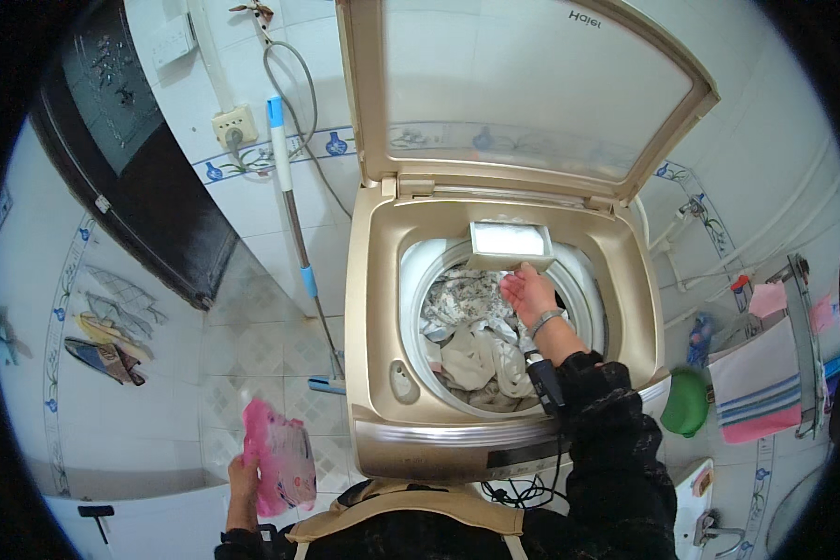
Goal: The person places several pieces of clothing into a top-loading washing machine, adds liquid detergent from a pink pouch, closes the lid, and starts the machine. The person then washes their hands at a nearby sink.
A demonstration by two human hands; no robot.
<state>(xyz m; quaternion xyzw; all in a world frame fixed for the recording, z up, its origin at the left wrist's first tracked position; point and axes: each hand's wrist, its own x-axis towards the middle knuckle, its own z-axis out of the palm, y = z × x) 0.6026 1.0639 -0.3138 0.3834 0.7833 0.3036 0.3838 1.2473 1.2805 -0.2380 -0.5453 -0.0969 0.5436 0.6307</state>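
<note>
My left hand grips a pink plastic bag with printing on it, held out over the tiled floor to the left. My right hand reaches into the open top-loading Haier washing machine. Its fingers are partly curled, and a fingertip meets the lower front edge of the detergent drawer; whether they grip it is unclear. The drawer is pulled out and looks white inside. Crumpled laundry, pale and patterned, lies in the drum below. My right forearm covers part of the drum's right side.
The machine's lid stands raised against the wall. A blue-and-white handled floor tool leans at the left. A dark cable hangs at the machine's front. Rightward are a green basin, a striped towel and a washbasin.
</note>
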